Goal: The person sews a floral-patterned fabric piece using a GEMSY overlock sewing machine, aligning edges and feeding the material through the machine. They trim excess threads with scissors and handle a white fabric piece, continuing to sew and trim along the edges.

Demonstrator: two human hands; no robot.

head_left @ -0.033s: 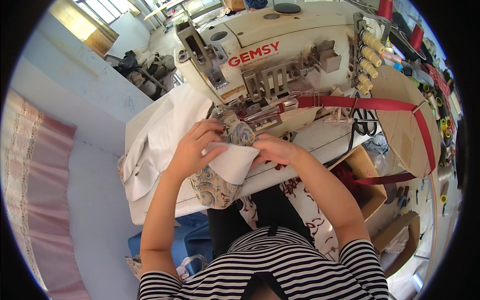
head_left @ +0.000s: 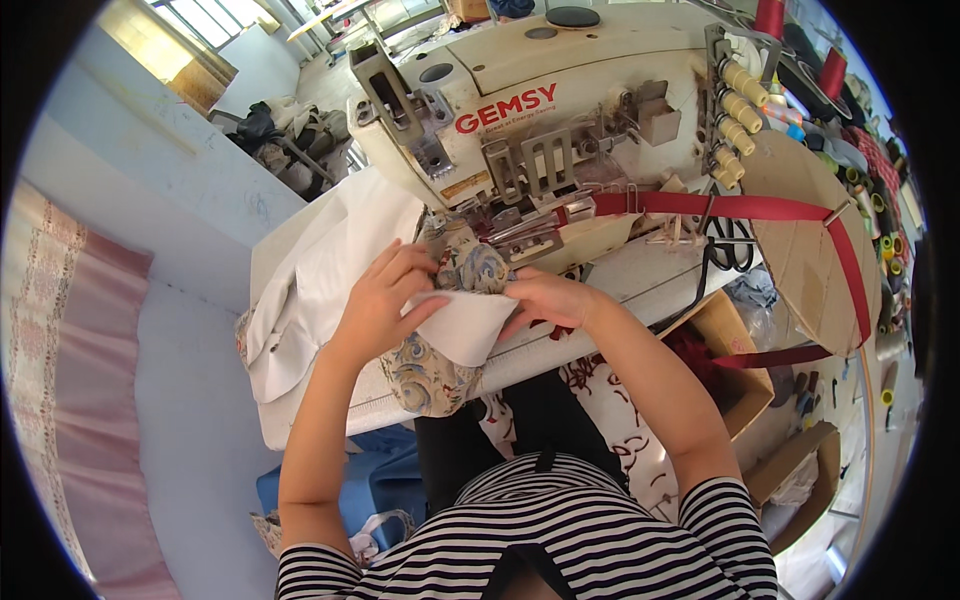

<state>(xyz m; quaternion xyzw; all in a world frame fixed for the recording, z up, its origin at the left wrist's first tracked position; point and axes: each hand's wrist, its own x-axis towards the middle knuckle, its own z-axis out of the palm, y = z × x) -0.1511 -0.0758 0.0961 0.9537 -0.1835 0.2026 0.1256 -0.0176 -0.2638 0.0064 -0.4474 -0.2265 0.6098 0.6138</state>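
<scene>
A floral patterned fabric (head_left: 425,375) with a white underside lies at the front of a sewing machine (head_left: 590,110). Its near part drapes over the table edge, and a white flap (head_left: 468,328) is folded over between my hands. My left hand (head_left: 380,300) curls on the fabric's left side, fingers by the bunched floral part and thumb against the white flap. On the other side, my right hand (head_left: 550,298) pinches the fabric's right edge. A red strip (head_left: 700,205) runs into the metal guide (head_left: 525,230) beside the needle area, where the fabric's far end is partly hidden.
White cloth (head_left: 340,250) spreads over the table's left part. The red strip passes over a cardboard sheet (head_left: 810,240) at right. Cardboard boxes (head_left: 735,335) stand below. Thread spools (head_left: 740,105) are on the machine's right. A blue cloth (head_left: 390,480) hangs below the table.
My left fingertips have slid slightly left and toward me along the fabric. My right hand stays almost where it was, still pinching the edge.
</scene>
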